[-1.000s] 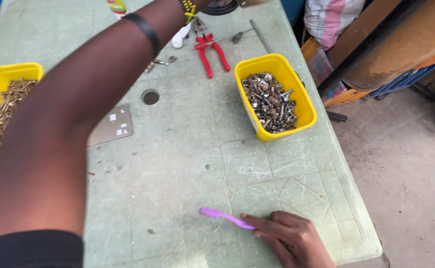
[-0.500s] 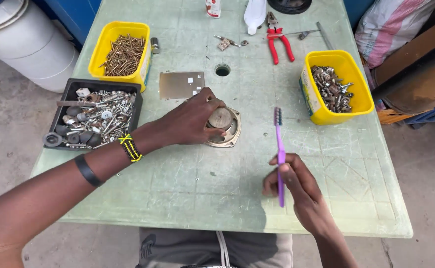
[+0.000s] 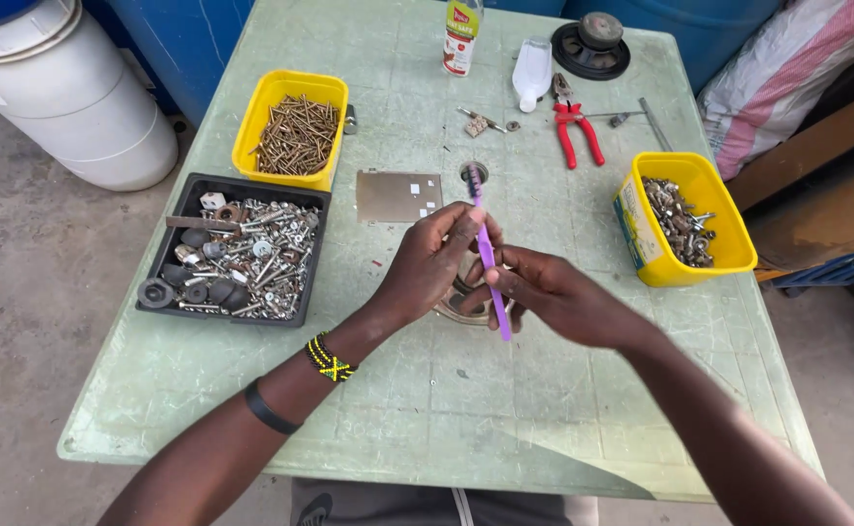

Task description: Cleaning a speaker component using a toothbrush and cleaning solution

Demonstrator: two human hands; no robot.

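Note:
My right hand (image 3: 553,295) grips a purple toothbrush (image 3: 486,250) by its handle, bristle end pointing away from me. My left hand (image 3: 431,263) is curled around a round metal part (image 3: 461,302), mostly hidden under both hands, and its fingers touch the brush shaft. Both hands meet over the middle of the pale green table (image 3: 505,409). A yellow-green beaded bracelet and a black band sit on my left wrist.
A black tray (image 3: 235,257) of mixed bolts and a yellow tub of screws (image 3: 293,127) stand at left. A yellow tub of hardware (image 3: 682,219) is at right. Red pliers (image 3: 577,129), a metal plate (image 3: 398,195), two bottles and a speaker (image 3: 592,43) lie beyond. White bucket (image 3: 66,107) at left.
My left hand lifted the round metal part toward me. My right hand brought the toothbrush left until both hands met over the table's middle.

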